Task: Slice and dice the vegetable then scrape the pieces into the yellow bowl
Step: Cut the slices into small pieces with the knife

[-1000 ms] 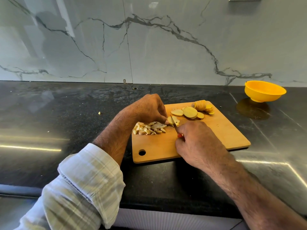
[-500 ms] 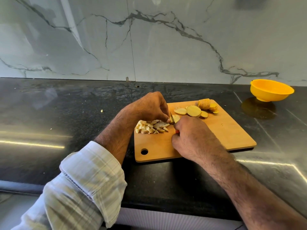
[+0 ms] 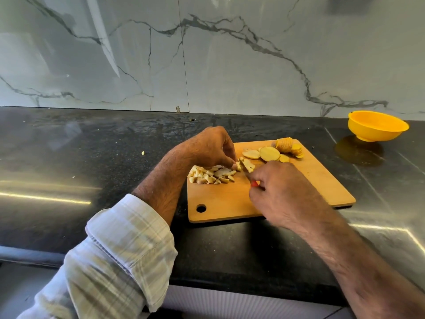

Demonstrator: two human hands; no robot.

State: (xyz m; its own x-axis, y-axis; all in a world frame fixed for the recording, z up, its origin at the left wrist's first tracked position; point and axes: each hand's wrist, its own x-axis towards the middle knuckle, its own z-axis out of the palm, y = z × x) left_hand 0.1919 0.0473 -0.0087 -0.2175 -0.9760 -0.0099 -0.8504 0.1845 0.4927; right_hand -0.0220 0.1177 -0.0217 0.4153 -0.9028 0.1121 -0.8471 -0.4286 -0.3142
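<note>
Potato slices (image 3: pixel 269 154) lie fanned along the far edge of my cutting board (image 3: pixel 299 192), toward its far right corner, pale-fleshed with thin tan skin; a heap of diced pieces (image 3: pixel 210 175) sits by the board's left edge. My right hand (image 3: pixel 279 192) is wrapped around a red-handled knife (image 3: pixel 246 172), its short blade reaching into the slice being cut (image 3: pixel 249 165) at mid-board. My left hand (image 3: pixel 208 147) pins that slice with curled fingertips, just beside the blade. To do this well, I judge, I should keep those fingertips tucked back, cut straight down in even strips, then turn the piece and cross-cut to match the dice already made. The yellow bowl (image 3: pixel 377 126) waits well apart at the counter's far right edge, against the wall. Several slices remain uncut, so scraping looks some way off.
</note>
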